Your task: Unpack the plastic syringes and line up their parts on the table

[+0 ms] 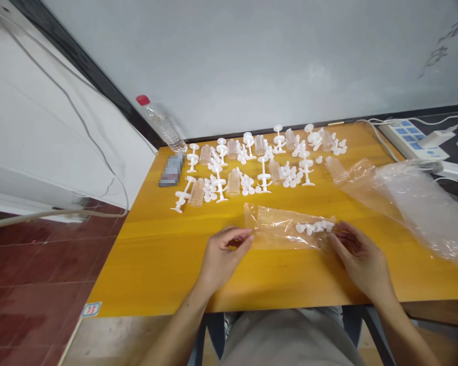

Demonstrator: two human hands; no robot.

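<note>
A clear plastic bag [273, 221] lies sideways between my hands, low over the table, with several small white plastic pieces [313, 227] near its right end. My left hand [220, 256] pinches the bag's left edge between thumb and fingers. At the opposite end, my right hand [364, 262] grips the bag close to the pieces; some of its fingers are hidden. Beyond the bag, two rows hold white plunger-like parts [264, 174], clear ribbed cylinders [234, 182] and clusters of small white knobs [291, 175].
A red-capped bottle [162, 124] stands at the back left, by a blurred dark flat object [171, 170]. To the right are a larger plastic bag [423, 203] and a power strip [412, 140] with cables. A whiteboard [252, 61] rises behind the yellow table [156, 274].
</note>
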